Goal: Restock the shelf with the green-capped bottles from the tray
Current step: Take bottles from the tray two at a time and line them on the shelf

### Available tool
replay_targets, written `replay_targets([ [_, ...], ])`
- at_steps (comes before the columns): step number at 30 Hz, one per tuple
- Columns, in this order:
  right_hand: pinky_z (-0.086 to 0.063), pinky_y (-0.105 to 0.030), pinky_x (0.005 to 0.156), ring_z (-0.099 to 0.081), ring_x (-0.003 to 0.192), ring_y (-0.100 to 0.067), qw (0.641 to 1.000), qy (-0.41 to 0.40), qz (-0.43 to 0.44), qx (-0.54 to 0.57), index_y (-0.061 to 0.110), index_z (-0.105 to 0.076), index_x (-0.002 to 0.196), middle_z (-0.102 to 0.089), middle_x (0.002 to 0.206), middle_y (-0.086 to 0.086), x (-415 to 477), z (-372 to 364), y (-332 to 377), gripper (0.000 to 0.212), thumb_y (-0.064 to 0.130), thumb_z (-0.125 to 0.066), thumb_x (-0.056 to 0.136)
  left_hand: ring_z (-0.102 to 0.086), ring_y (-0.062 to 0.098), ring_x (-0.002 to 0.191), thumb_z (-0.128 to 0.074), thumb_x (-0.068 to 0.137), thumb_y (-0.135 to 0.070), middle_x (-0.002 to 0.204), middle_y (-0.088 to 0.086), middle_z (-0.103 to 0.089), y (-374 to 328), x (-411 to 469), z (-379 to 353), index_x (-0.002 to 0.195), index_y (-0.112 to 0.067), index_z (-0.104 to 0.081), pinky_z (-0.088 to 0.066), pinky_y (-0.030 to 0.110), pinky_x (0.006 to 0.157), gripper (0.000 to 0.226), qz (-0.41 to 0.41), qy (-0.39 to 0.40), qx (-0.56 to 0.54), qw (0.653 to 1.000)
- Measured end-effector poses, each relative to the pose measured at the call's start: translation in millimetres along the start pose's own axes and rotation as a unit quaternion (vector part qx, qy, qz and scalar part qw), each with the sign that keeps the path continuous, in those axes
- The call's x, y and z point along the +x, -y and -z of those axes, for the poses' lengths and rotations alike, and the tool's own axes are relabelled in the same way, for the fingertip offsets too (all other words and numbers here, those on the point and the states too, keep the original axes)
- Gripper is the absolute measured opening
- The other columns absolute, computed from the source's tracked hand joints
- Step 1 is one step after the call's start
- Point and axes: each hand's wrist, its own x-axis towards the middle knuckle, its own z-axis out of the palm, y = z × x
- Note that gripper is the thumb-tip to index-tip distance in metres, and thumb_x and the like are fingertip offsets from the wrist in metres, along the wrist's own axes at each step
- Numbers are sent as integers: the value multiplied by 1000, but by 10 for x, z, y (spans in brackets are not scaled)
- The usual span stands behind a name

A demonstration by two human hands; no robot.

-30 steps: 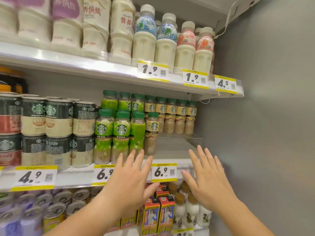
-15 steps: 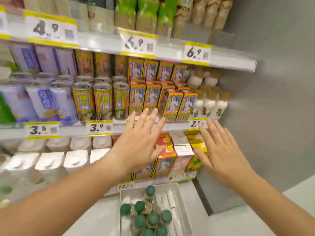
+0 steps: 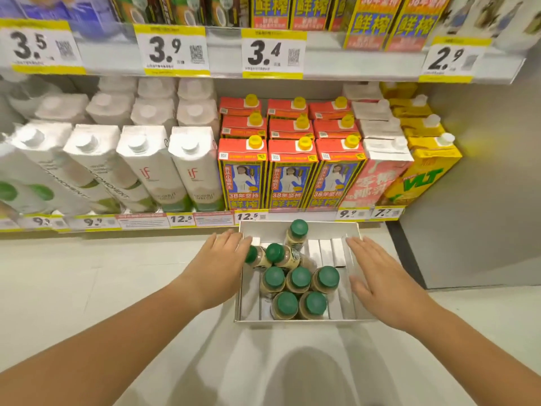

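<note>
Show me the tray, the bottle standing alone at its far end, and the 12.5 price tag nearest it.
tray point(image 3: 330, 230): head view, bare far wall.
far bottle point(image 3: 298, 228): head view, top of its green cap.
12.5 price tag point(image 3: 247, 216): head view, on the printed digits.

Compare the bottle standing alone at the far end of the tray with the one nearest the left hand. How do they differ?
The far bottle stands upright; the tipped bottle lies over, cap toward the left hand. The far bottle stands alone; the tipped bottle lies beside another tipped one. Both have green caps, pale contents, and sit in the tray.
</note>
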Motion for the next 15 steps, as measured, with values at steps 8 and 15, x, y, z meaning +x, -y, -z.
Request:
replay_targets([
  [8, -20, 4, 97, -37, 123, 17, 966, 86, 3, 243, 53, -30, 134, -39, 138, 32, 141, -524, -128, 71, 14, -66, 87, -23, 26, 145, -66, 85, -45, 146, 3, -40, -122, 473, -297, 145, -22, -31, -11, 58, 119, 72, 48, 61, -39, 996],
  [15, -46, -32, 103, -58, 111, 0, 936, 58, -16, 347, 49, -55, 111, -65, 111, 26, 339, -782, -177, 55, 13, -78, 76, -62, 21, 106, -68, 80, -40, 92, -5, -66, -129, 780, -450, 102, -22, -58, 14, 65, 112, 30, 54, 99, -24, 993],
])
